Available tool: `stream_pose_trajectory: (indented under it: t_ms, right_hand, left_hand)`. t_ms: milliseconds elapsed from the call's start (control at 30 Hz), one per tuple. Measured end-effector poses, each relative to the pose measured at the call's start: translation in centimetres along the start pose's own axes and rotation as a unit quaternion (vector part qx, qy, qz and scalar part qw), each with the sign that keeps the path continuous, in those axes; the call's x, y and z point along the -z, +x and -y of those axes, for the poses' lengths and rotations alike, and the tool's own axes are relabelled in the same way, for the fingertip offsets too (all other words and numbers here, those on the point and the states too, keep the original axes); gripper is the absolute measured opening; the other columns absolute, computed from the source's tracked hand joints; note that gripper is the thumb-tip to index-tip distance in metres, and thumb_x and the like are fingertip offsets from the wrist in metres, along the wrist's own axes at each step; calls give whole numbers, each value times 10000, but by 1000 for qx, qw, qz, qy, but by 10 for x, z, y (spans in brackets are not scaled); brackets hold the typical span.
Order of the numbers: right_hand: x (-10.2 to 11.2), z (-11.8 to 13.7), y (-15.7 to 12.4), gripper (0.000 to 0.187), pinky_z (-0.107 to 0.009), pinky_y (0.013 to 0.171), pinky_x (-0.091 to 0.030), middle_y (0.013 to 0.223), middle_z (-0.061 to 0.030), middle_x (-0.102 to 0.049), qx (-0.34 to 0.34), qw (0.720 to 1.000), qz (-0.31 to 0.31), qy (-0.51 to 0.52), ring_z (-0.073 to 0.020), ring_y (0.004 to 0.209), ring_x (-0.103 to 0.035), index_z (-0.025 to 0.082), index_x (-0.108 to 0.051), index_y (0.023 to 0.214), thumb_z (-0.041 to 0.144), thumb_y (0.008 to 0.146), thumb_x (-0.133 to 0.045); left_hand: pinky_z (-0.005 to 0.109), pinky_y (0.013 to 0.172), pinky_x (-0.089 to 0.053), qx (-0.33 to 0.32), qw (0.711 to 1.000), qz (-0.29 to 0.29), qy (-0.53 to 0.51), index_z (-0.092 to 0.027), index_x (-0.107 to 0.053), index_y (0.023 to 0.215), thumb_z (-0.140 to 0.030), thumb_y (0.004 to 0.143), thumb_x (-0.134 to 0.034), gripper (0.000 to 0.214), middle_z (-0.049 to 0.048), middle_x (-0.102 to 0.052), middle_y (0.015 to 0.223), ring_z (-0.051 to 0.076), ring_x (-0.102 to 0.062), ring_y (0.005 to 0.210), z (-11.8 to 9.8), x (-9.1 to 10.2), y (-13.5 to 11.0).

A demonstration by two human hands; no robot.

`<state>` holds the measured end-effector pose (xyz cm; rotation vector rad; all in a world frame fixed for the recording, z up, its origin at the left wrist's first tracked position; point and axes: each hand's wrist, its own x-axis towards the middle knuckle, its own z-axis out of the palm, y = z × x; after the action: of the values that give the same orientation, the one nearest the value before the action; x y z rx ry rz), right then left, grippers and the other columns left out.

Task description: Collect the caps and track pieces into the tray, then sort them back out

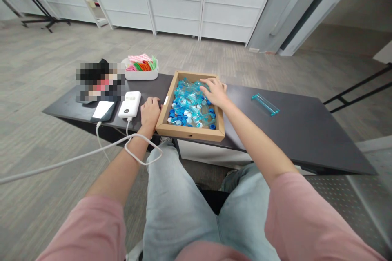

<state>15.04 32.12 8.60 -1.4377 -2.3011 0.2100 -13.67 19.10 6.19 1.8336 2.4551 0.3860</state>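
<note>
A shallow wooden tray sits on the dark table in front of me, filled with several clear blue plastic tubes and blue and white caps. My right hand reaches into the tray's far right part, fingers curled down onto the tubes; what they grip is hidden. My left hand rests on the table just left of the tray, knuckles bent, fingers folded against the tray's side. One clear blue tube lies alone on the table to the right of the tray.
A white power bank and a phone with white cables lie left of my left hand. A white bin of coloured items stands at the back left. White cabinets line the far wall.
</note>
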Motion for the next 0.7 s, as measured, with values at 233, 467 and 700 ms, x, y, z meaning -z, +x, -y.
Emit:
stream_pose_trajectory:
  t_ms: [233, 467, 700]
  right_hand:
    - [54, -134, -105, 601, -669, 1292, -371, 1753, -189, -593, -199, 968, -87, -123, -434, 1600, -505, 298, -670, 1688, 401, 1107, -557]
    - [80, -211, -192, 477, -713, 1196, -483, 1458, -194, -757, -296, 947, -79, -100, -450, 1390, -647, 303, -869, 1374, 430, 1030, -564]
    - [67, -155, -171, 483, -624, 1176, -567, 1308, -169, -773, -115, 976, -175, 63, -383, 1284, -716, 284, -894, 1380, 472, 1069, -576]
  left_hand:
    - [508, 1223, -490, -4, 1000, -19, -5, -165, -671, 1528, -233, 1124, -468, 457, 262, -670, 1566, 407, -660, 1474, 1, -3, -1]
    - [528, 1242, -488, -7, 1000, -17, -13, -140, -663, 1543, -239, 1113, -483, 477, 274, -667, 1588, 419, -655, 1479, 0, -2, -1]
    - [508, 1241, -500, -8, 1000, -21, 0, -156, -675, 1540, -203, 1116, -438, 488, 250, -679, 1583, 397, -665, 1481, 2, -2, -2]
